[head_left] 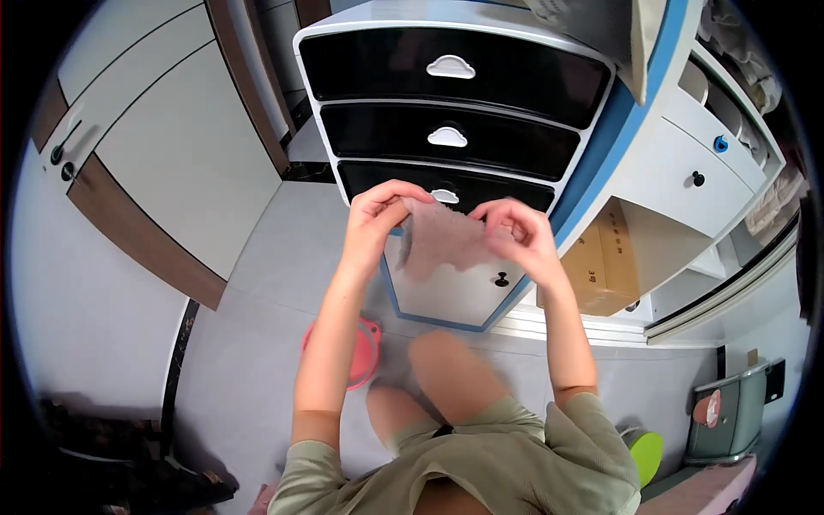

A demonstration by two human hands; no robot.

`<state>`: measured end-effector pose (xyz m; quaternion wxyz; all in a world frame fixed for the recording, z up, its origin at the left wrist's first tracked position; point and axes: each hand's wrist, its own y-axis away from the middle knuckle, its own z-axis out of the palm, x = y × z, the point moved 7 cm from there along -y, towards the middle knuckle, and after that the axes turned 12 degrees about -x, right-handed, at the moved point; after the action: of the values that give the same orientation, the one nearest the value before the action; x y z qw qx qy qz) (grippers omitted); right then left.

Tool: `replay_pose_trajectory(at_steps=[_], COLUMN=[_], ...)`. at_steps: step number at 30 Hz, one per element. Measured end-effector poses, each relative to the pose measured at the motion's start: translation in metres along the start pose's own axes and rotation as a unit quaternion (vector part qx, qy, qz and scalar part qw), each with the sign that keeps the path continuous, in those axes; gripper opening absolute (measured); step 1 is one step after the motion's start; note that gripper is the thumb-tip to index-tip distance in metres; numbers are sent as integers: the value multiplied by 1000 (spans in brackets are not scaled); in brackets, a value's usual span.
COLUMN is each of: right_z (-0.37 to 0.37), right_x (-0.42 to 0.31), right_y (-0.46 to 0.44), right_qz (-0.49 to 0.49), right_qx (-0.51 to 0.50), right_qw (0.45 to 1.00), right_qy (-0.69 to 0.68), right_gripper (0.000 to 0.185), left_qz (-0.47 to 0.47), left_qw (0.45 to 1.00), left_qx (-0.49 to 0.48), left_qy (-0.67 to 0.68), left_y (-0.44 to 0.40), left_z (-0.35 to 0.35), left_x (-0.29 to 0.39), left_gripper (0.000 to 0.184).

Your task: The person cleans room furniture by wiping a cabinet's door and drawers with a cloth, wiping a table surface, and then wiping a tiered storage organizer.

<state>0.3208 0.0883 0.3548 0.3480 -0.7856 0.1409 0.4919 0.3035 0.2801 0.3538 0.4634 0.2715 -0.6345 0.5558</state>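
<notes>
Spanning the lower centre of the frame, an olive-green garment [515,468] clothes the person, whose two bare forearms reach up toward mid-frame. At the centre, a pink cloth [446,236] hangs between the hands, its upper edge raised and its lower edge uneven. The fingers of the left hand [378,219] grasp its upper left corner; those of the right hand [524,236], curled and blurred, appear to pinch its right side, though the exact contact is hard to resolve. Beyond the left forearm, a pink round item [368,352] rests on the grey floor [257,283]. Behind the cloth stands a blue-edged white panel [429,300] bearing a black knob [502,279]. Farther back, at upper centre, rises a white chest [395,14] with black drawer fronts. A cardboard box [588,270] occupies a compartment at right; a pale door [184,137] fills the upper left.
</notes>
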Motion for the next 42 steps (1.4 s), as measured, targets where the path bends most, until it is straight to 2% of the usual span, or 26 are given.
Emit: replay_pose_trajectory(at_steps=[2, 3, 4, 6, 8, 9, 10, 12, 14, 15, 16, 17, 18, 20, 22, 23, 24, 26, 30, 32, 35, 40, 42], right_z=[1, 8, 10, 3, -10, -20, -25, -42, -59, -63, -64, -57, -54, -47, -55, -60, -64, -65, -53, -40, -18, -5, 0], right_x=[17, 10, 21, 13, 8, 4, 0, -29, -52, -61, -69, -85, -89, -92, -90, -85, -80, -74, -68, -68, -70, -78, -80], right_y=[2, 2, 3, 7, 7, 8, 15, 24, 33, 39, 41, 42, 34, 18, -6, -16, -25, -36, -55, -71, -95, -114, -122], right_qz=[41, 98, 104, 79, -58, -108, -60, -127, -221, -273, -320, -370, -392, -424, -385, -364, -342, -285, -268, -260, -247, -256, -268], right_qx=[50, -3, -41, -59, -6, 38, 114, 234, 317, 370, 418, 464, 459, 439, 432, 414, 395, 393, 347, 292, 260, 257, 253], right_qw=[998, 995, 994, 983, 998, 991, 964, 934, 918, 888, 842, 769, 731, 634, 656, 673, 689, 706, 725, 730, 722, 695, 680], right_qy=[1, -1, 5, 158, 0, -76, -232, -240, -89, 14, 116, 239, 320, 475, 485, 494, 502, 516, 531, 561, 592, 620, 634], right_gripper=[27, 42, 34, 27, 19, 21, 27, 33, 27, 24, 22, 20, 20, 19, 19, 21, 23, 29, 33, 40, 42, 44, 44], left_qz=[14, 20, 23, 31, 33, 52, 71, 115, 179, 199, 219, 231, 242, 208, 160, 165, 138, 160, 177, 171, 132, 132, 155], left_qw=[1000, 999, 999, 998, 997, 996, 994, 975, 918, 898, 876, 850, 823, 838, 871, 885, 905, 902, 906, 900, 899, 894, 882], left_qx=[-20, -30, -20, 2, 30, 47, 63, 134, 217, 262, 306, 342, 376, 385, 380, 361, 334, 333, 314, 323, 343, 350, 363], left_qy=[-15, -23, -31, -46, -68, -59, -50, -134, -280, -291, -302, -327, -351, -326, -267, -245, -224, -224, -224, -236, -239, -247, -258], left_y=[-2, -2, -2, -6, -8, -10, -11, -12, -12, -13, -15, -18, -21, -35, -50, -60, -65, -69, -66, -66, -63, -61, -61], left_z=[16, 24, 28, 35, 33, 30, 27, 21, 8, -7, -23, -35, -48, -73, -92, -109, -99, -104, -101, -103, -104, -104, -111], left_x=[2, 3, 3, 2, 1, 3, 5, 20, 44, 50, 57, 66, 75, 74, 70, 59, 62, 55, 52, 50, 50, 51, 49], left_gripper=[24, 25, 25, 25, 22, 21, 21, 21, 26, 30, 35, 38, 41, 46, 49, 50, 48, 45, 45, 45, 46, 48, 43])
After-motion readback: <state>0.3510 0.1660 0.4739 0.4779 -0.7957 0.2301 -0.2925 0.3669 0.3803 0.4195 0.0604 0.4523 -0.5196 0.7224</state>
